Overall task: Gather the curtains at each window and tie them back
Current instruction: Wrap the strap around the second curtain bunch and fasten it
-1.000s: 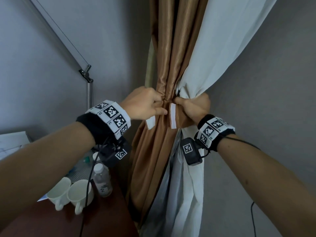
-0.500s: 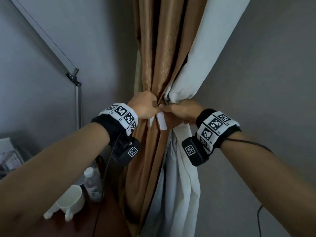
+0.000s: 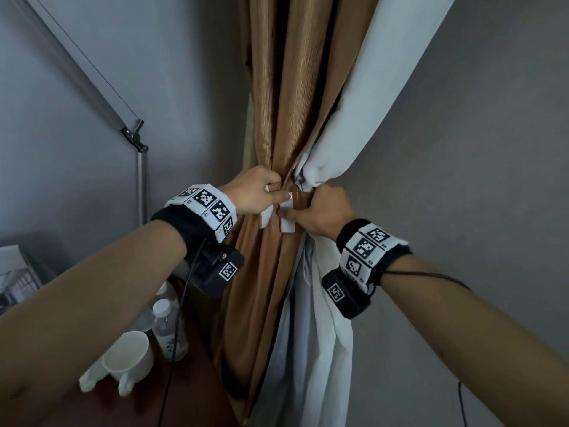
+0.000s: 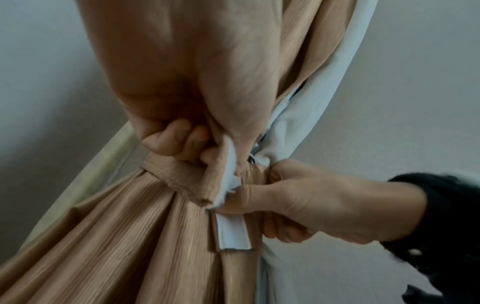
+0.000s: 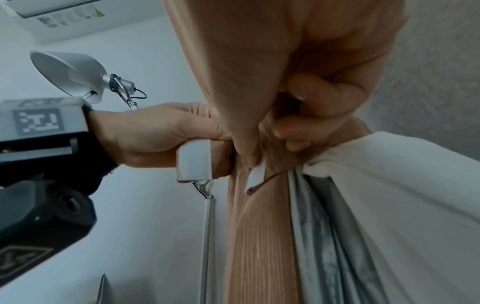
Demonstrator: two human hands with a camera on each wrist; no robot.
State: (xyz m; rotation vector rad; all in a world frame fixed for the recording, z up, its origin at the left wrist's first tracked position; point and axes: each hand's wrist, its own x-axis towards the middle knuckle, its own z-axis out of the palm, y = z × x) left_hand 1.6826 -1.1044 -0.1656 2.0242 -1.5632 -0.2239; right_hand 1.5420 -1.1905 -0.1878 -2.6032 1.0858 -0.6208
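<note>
A brown ribbed curtain (image 3: 277,118) and a white lining curtain (image 3: 354,103) hang bunched together in the corner. A brown tieback strap (image 4: 176,174) wraps the bundle; its two ends carry white fastening patches. My left hand (image 3: 261,192) grips the left strap end (image 5: 194,162) at the bundle's waist. My right hand (image 3: 317,211) grips the right strap end (image 3: 287,223), thumb pressed on its white patch (image 4: 232,232). The two ends meet at the front, a small gap between them. In the right wrist view my right hand (image 5: 306,123) curls into the gathered cloth.
A metal desk lamp arm (image 3: 135,140) stands left of the curtain, its shade (image 5: 70,72) in the right wrist view. Below left, a dark wooden table (image 3: 184,396) bears white cups (image 3: 126,362), a water bottle (image 3: 167,331) and a book (image 3: 15,272). Grey wall on the right.
Both hands have drawn the strap ends closer together at the curtain's waist, and my view has shifted closer and slightly right. The cups have slid toward the lower left.
</note>
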